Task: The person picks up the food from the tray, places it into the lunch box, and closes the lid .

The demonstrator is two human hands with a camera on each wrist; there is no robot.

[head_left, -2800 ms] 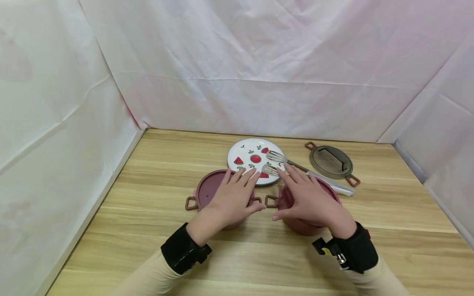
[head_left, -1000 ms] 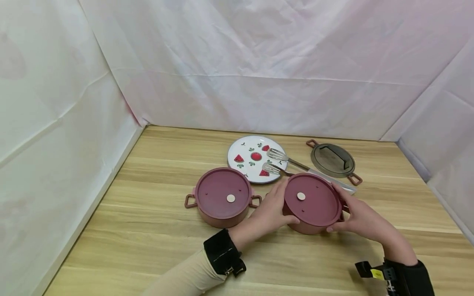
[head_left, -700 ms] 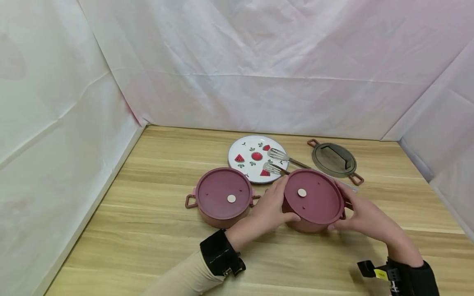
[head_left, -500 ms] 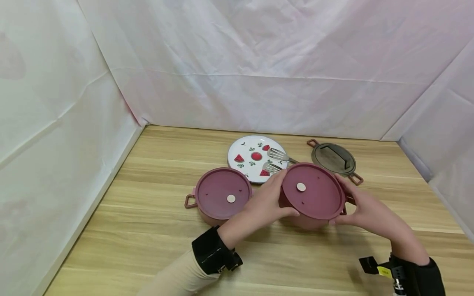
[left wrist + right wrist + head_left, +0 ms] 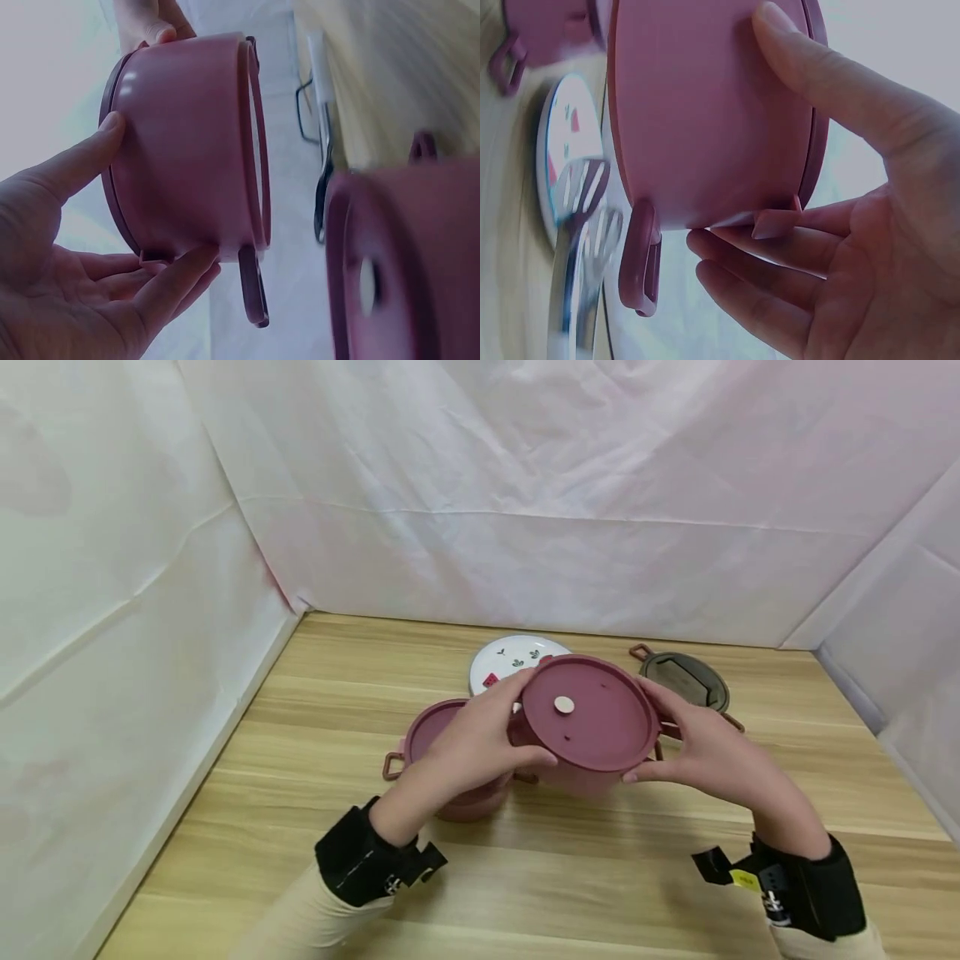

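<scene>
Both hands hold a maroon pot by opposite sides, raised above the table. Its upward face is a flat disc with a raised edge and a white dot. In the left wrist view, a loop handle stands near the pot's lower rim. The left hand has its thumb on the near wall and its fingers on the far side. The right hand grips likewise, thumb pressed on the wall and fingers around a small tab. A second maroon pot stands on the table, partly hidden by the left hand.
A white plate with fruit patterns lies behind the pots. Two slotted turners overlap its edge in the right wrist view. A round dark lid with brown side loops lies back right. White cloth walls surround the wooden table.
Both hands first hovered flat over the two pots. They then took hold of the right-hand pot, lifted it and moved it left, so it now covers the turners and part of the plate.
</scene>
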